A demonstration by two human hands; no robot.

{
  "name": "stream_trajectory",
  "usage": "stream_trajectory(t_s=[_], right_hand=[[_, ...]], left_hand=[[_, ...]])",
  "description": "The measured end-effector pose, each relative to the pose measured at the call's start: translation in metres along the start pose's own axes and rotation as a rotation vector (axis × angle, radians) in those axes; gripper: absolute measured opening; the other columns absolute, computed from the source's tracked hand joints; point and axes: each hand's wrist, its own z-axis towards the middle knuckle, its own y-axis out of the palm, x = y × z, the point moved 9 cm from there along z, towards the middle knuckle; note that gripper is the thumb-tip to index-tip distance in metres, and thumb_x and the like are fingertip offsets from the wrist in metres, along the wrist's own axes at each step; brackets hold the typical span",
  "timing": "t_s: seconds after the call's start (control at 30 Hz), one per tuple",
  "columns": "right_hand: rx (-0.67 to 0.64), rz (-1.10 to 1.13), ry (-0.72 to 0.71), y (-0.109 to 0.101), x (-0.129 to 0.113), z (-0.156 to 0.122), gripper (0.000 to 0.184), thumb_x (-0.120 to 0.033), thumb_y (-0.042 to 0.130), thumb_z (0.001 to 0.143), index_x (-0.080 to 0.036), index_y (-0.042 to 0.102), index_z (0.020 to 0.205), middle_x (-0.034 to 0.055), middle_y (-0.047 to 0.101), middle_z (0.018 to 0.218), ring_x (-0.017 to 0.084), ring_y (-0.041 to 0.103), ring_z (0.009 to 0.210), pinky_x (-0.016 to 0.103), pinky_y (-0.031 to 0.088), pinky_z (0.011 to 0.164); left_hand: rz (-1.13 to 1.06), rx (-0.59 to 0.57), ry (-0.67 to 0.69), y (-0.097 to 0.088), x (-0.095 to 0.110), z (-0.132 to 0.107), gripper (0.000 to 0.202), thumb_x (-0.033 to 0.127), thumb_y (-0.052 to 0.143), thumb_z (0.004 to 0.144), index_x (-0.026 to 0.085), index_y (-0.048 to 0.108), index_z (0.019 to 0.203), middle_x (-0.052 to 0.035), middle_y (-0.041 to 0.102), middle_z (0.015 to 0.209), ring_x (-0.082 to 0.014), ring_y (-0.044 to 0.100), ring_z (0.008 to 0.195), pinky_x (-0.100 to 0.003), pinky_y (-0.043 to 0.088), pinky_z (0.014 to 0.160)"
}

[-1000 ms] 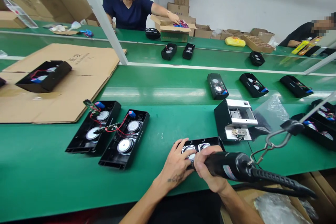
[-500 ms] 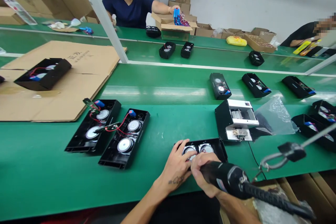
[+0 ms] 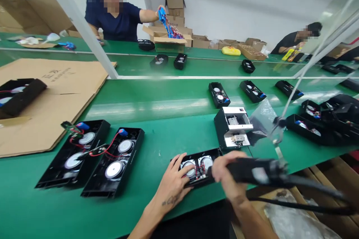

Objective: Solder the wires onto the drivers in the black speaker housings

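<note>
In front of me on the bench lies a black speaker housing (image 3: 203,182) with two round white-backed speakers (image 3: 206,163) and red wires inside. My left hand (image 3: 173,179) grips its left end, fingers over the edge and the index finger reaching across the near speaker. My right hand (image 3: 228,174) is wrapped round a black electric screwdriver (image 3: 254,170), held almost level, its front end at the housing's right side. The tip is hidden or blurred. A cable trails from its rear to the right. Left of my hands lie two more open housings (image 3: 134,168) with blue battery packs and circuit boards.
A black-and-white screw feeder (image 3: 234,129) stands just beyond the housing. A hanging cord (image 3: 293,93) comes down at right. Cardboard (image 3: 63,114) covers the bench at left. More housings (image 3: 220,95) lie beyond. Across, a co-worker (image 3: 117,22) holds blue battery packs (image 3: 165,20) over a box.
My right hand and the screwdriver have moved right, away from my left hand, and the screwdriver has levelled out. The co-worker has raised the battery packs. My view has turned right.
</note>
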Motion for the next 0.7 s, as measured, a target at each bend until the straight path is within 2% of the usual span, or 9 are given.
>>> stream_trajectory(t_s=[0.03, 0.07, 0.13, 0.23, 0.3, 0.4, 0.57, 0.63, 0.7], right_hand=[[0.105, 0.018, -0.045, -0.025, -0.007, 0.014, 0.023, -0.035, 0.065, 0.103, -0.037, 0.049, 0.121, -0.012, 0.05, 0.06, 0.017, 0.051, 0.048, 0.032, 0.047, 0.056], [0.275, 0.047, -0.112, -0.056, -0.015, 0.026, 0.033, -0.033, 0.07, 0.1, -0.035, 0.049, 0.127, -0.0118, 0.052, 0.061, 0.017, 0.051, 0.05, 0.033, 0.046, 0.057], [0.458, 0.026, -0.189, -0.102, -0.02, 0.05, 0.047, -0.037, 0.081, 0.092, -0.029, 0.053, 0.129, -0.0101, 0.058, 0.066, 0.014, 0.05, 0.05, 0.033, 0.046, 0.058], [0.575, -0.082, -0.185, -0.142, -0.008, 0.077, 0.044, -0.039, 0.088, 0.085, -0.023, 0.058, 0.114, -0.0102, 0.06, 0.063, 0.014, 0.053, 0.048, 0.032, 0.048, 0.058], [0.575, -0.152, -0.16, -0.148, 0.003, 0.086, 0.041, -0.043, 0.087, 0.086, -0.022, 0.057, 0.105, -0.0106, 0.06, 0.058, 0.013, 0.054, 0.045, 0.033, 0.049, 0.058], [0.522, -0.2, -0.123, -0.141, 0.015, 0.091, 0.041, -0.046, 0.086, 0.085, -0.023, 0.055, 0.098, -0.0108, 0.059, 0.055, 0.013, 0.053, 0.043, 0.031, 0.05, 0.055], [0.305, -0.206, 0.027, -0.123, 0.028, 0.091, 0.039, -0.043, 0.089, 0.081, -0.021, 0.06, 0.098, -0.01, 0.058, 0.055, 0.012, 0.052, 0.043, 0.028, 0.046, 0.048], [0.208, -0.182, 0.097, -0.117, 0.031, 0.082, 0.036, -0.039, 0.088, 0.084, -0.021, 0.061, 0.101, -0.0102, 0.057, 0.055, 0.011, 0.051, 0.042, 0.027, 0.045, 0.046], [0.184, -0.125, 0.112, -0.115, 0.027, 0.067, 0.034, -0.036, 0.086, 0.087, -0.022, 0.061, 0.106, -0.0108, 0.057, 0.056, 0.011, 0.051, 0.042, 0.027, 0.044, 0.046]], left_hand=[[0.001, -0.012, 0.003, -0.004, 0.0, -0.002, 0.02, 0.042, 0.088, 0.087, 0.024, 0.078, 0.087, -0.0031, 0.074, 0.135, -0.0394, 0.044, 0.154, -0.062, 0.038, 0.128], [0.004, -0.016, 0.008, -0.01, 0.0, -0.004, 0.021, 0.041, 0.088, 0.087, 0.023, 0.077, 0.085, -0.0037, 0.073, 0.136, -0.04, 0.044, 0.154, -0.063, 0.039, 0.127], [0.015, -0.006, 0.019, -0.021, 0.003, -0.007, 0.016, 0.036, 0.083, 0.092, 0.022, 0.076, 0.087, -0.0044, 0.073, 0.139, -0.0404, 0.043, 0.155, -0.063, 0.041, 0.127], [0.015, 0.047, 0.035, -0.038, 0.011, -0.004, 0.007, 0.029, 0.076, 0.097, 0.023, 0.076, 0.095, -0.0061, 0.074, 0.136, -0.0386, 0.045, 0.155, -0.064, 0.042, 0.126], [0.0, 0.076, 0.045, -0.044, 0.018, 0.002, 0.006, 0.027, 0.073, 0.099, 0.023, 0.076, 0.102, -0.0068, 0.076, 0.13, -0.0364, 0.052, 0.15, -0.063, 0.043, 0.125], [-0.023, 0.071, 0.061, -0.043, 0.029, 0.016, 0.012, 0.027, 0.07, 0.102, 0.023, 0.075, 0.113, -0.0063, 0.078, 0.121, -0.033, 0.063, 0.138, -0.061, 0.047, 0.123], [-0.044, 0.029, 0.017, -0.024, 0.034, 0.031, 0.018, 0.035, 0.071, 0.103, 0.024, 0.073, 0.117, -0.0031, 0.08, 0.108, -0.0292, 0.07, 0.12, -0.058, 0.049, 0.119], [-0.038, -0.017, 0.004, -0.015, 0.035, 0.033, 0.023, 0.04, 0.075, 0.1, 0.025, 0.073, 0.117, -0.0021, 0.081, 0.106, -0.0277, 0.071, 0.114, -0.056, 0.05, 0.118], [-0.009, -0.09, -0.004, -0.005, 0.037, 0.035, 0.03, 0.044, 0.079, 0.097, 0.025, 0.073, 0.119, -0.002, 0.081, 0.106, -0.0274, 0.071, 0.109, -0.054, 0.051, 0.115]])
